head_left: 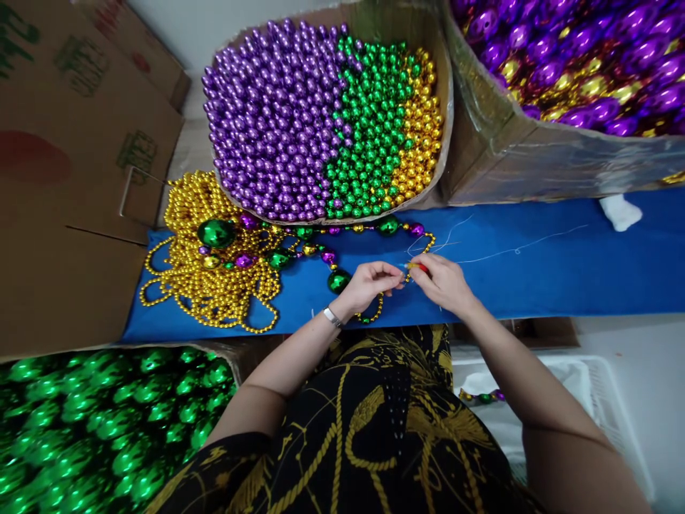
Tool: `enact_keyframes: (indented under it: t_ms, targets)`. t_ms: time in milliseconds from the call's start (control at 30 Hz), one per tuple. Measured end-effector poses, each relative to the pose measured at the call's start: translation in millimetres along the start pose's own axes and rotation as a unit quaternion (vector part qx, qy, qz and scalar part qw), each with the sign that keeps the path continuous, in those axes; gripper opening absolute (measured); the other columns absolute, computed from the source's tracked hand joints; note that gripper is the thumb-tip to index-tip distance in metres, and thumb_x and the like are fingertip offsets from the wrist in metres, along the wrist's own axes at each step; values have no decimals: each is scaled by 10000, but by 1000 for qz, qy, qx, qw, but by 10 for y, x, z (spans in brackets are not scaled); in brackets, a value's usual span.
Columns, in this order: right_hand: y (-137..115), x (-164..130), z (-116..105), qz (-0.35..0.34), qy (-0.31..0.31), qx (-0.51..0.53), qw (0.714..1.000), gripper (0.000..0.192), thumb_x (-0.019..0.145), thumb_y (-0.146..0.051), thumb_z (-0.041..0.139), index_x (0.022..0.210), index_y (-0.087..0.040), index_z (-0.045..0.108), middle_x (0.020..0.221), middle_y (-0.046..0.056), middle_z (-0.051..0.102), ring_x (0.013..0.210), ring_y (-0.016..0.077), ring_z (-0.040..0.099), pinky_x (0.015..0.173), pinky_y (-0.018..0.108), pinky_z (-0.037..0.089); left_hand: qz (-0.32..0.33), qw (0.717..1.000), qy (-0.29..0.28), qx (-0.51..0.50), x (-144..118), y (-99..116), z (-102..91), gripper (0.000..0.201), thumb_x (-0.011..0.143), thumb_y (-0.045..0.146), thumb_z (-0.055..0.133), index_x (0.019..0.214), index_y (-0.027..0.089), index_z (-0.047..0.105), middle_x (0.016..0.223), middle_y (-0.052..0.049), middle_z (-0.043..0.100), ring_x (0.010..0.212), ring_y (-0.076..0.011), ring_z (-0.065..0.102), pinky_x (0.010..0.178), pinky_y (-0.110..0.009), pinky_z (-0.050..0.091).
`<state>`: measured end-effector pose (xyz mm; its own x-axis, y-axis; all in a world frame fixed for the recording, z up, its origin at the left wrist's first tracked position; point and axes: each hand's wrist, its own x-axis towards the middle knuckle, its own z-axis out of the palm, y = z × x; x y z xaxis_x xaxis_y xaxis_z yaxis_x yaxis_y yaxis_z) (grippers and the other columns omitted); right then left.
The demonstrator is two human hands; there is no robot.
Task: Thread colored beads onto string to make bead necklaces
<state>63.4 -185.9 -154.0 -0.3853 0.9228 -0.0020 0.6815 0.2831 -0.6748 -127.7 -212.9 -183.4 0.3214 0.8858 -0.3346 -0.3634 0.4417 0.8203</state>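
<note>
My left hand point(369, 284) and my right hand point(442, 282) meet over the blue cloth point(535, 278), fingertips almost touching. The left pinches a strand of small gold beads point(374, 314) that loops under it. The right grips a small red object point(420, 267) where a white thread point(514, 251) trails away to the right. A string of larger green, purple and gold beads point(321, 250) runs from my hands leftward to a heap of gold bead strands point(211, 275).
A cardboard box point(436, 100) of purple, green and gold beads sits behind the cloth. Another box point(497, 157) of big purple and gold balls stands at the right. Green balls point(107, 428) fill a box at lower left. A white crate point(589, 385) lies at lower right.
</note>
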Motion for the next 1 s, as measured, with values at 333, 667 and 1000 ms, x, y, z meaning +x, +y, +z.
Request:
enact_keyframes:
  t_ms: [333, 667, 1000]
  targets:
    - [-88, -50, 338, 122, 6, 353, 927, 382, 793, -571, 668, 812, -208, 549, 702, -23, 565, 619, 112, 495, 564, 244, 408, 45, 998, 14, 41, -79, 18, 43, 286, 687, 346, 824, 853, 148, 702, 830, -33, 682, 754, -130, 628, 588, -220, 506]
    - [-122, -54, 387, 152, -64, 441, 882, 492, 720, -572, 728, 1026, -211, 597, 928, 35, 650, 689, 112, 556, 552, 229, 434, 50, 997, -9, 50, -137, 8, -30, 231, 705, 332, 808, 800, 147, 708, 923, -28, 604, 644, -68, 521, 543, -204, 403]
    - [1033, -555, -480, 192, 123, -261, 938, 444, 956, -452, 407, 1192, -167, 653, 1074, 195, 613, 942, 301, 558, 726, 390, 449, 179, 876, 27, 447, -107, 83, -136, 302, 906, 390, 583, 698, 172, 561, 680, 1, 568, 617, -103, 489, 605, -234, 357]
